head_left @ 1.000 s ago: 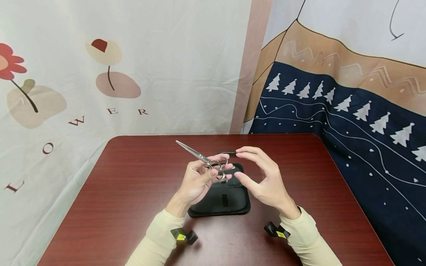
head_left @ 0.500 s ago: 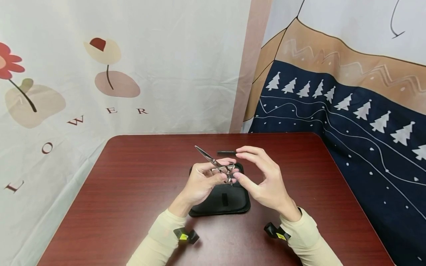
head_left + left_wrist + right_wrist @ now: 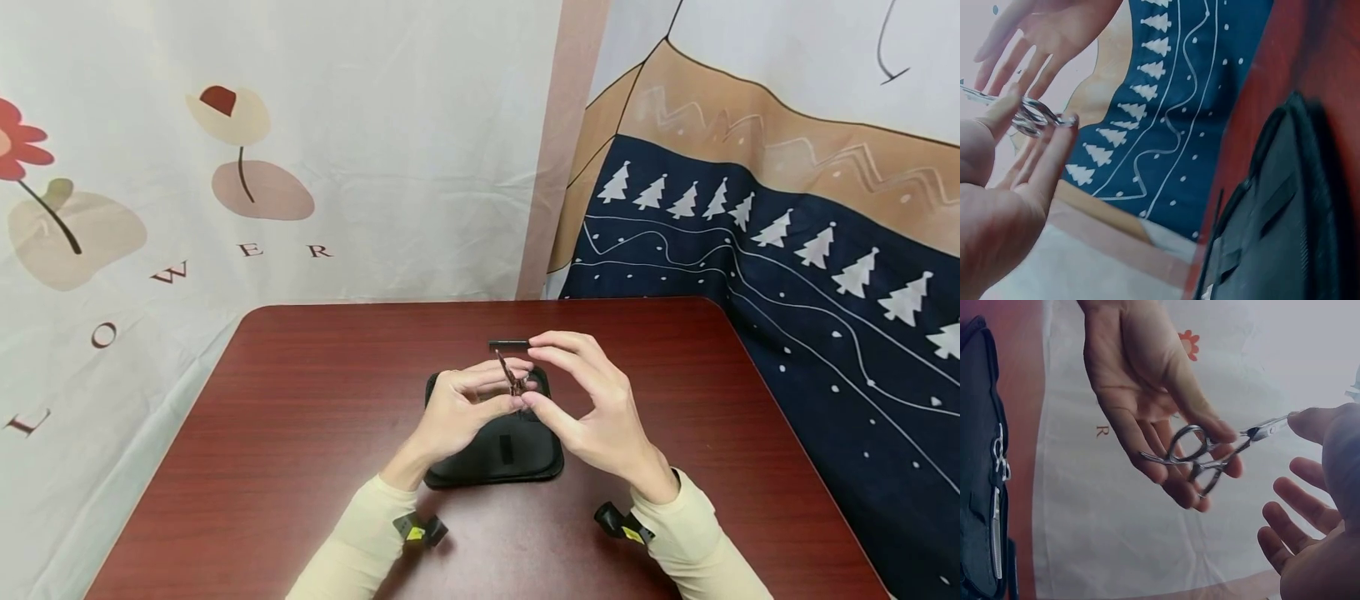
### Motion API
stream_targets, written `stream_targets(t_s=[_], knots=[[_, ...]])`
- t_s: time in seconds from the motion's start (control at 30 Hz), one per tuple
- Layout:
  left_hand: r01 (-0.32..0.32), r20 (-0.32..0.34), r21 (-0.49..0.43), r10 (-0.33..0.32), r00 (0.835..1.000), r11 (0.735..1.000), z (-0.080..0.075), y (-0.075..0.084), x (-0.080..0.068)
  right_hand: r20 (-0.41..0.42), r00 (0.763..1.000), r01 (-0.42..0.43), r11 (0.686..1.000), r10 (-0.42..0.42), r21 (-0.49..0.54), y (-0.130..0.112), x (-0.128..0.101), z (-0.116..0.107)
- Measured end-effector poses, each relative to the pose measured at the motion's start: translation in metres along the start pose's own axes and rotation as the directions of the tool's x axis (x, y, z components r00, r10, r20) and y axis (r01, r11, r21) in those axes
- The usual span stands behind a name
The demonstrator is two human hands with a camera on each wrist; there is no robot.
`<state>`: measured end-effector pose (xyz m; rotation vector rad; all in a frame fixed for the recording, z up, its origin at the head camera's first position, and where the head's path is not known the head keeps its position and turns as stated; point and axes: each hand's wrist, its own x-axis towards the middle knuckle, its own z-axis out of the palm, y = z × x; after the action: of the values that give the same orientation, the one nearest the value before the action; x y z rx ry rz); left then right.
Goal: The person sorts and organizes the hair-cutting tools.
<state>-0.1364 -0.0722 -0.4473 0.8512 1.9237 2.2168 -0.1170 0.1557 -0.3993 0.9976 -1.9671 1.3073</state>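
The left hand (image 3: 457,408) is pinching slim, silver metal scissors (image 3: 1252,434), dangling them above a flat, rounded black case (image 3: 480,458); now the right hand (image 3: 600,408) is hovering, fingers loosely parted, thumb at the blades, contact unclear!

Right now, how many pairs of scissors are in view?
2. A silver pair is in the left hand; what looks like a toothed pair lies in the black case, seen from the right wrist. Others there may be hidden.
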Motion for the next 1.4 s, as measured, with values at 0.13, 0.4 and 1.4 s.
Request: stream_targets(t_s=[0.13,0.4,1.4], knots=[[-0.061,-0.038,0.169,0.068,0.997,0.984,-0.007,0.007,-0.001,0.01,1.0,-0.018,1.0,0.018,0.013,0.004,0.0,-0.002],[-0.085,-0.112,0.519,0.167,0.98,0.85,-0.015,0.028,-0.003,0.034,0.998,-0.053,0.993,0.05,0.106,0.013,-0.001,-0.001],[-0.092,-0.06,0.69,0.184,0.981,0.718,-0.01,0.046,-0.01,0.03,0.989,-0.144,0.932,0.142,0.332,0.034,-0.013,0.02]])
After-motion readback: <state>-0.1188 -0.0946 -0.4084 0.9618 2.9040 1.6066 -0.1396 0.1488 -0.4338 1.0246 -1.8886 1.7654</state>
